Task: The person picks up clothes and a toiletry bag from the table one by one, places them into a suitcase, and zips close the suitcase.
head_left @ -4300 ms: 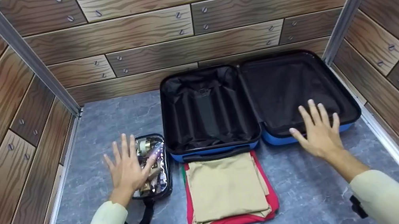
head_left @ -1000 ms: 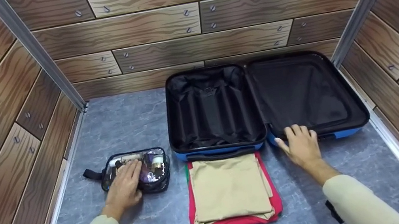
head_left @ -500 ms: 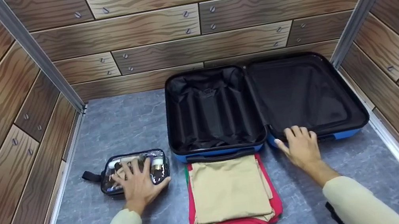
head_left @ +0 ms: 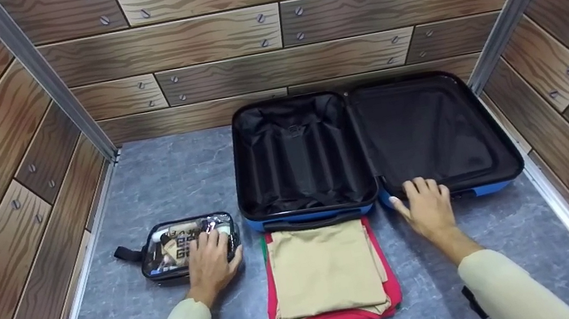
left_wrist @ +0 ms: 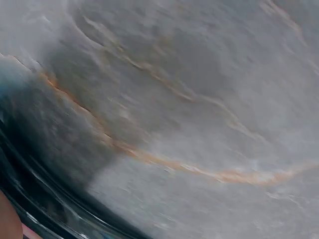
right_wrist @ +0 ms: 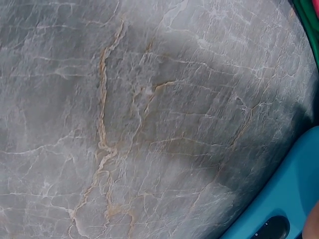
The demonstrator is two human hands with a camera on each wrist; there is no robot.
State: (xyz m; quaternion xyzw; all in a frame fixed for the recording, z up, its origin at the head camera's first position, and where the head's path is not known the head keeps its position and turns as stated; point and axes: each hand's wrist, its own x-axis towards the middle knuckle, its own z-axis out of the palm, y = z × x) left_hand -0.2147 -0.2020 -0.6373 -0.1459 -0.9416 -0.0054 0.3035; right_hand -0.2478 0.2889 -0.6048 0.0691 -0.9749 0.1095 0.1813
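Note:
A clear toiletry bag (head_left: pixel 164 264) with black edging lies left of the suitcase, small bottles visible inside. My left hand (head_left: pixel 211 262) rests on its right end, fingers on top and thumb by the right side. In the left wrist view, a bit of finger (left_wrist: pixel 9 221) shows by the dark bag edge (left_wrist: pixel 55 199). The blue suitcase (head_left: pixel 297 151) lies spread out with its black-lined halves side by side. On the near rim of its right half (head_left: pixel 428 131) rests my right hand (head_left: pixel 429 210), thumb to the left. The right wrist view shows the blue shell (right_wrist: pixel 294 184) close up.
Folded clothes (head_left: pixel 327 267), beige over red with green at the edge, lie against the suitcase's near side. The bag's black strap (head_left: pixel 128 254) points left. Wood-print walls (head_left: pixel 158 48) enclose the grey marbled floor (head_left: pixel 172 171) on three sides.
Both hands were spread earlier; the right then came to the suitcase rim and stays there. The toiletry bag has been turned sideways. The left hand has shifted to the bag's right end.

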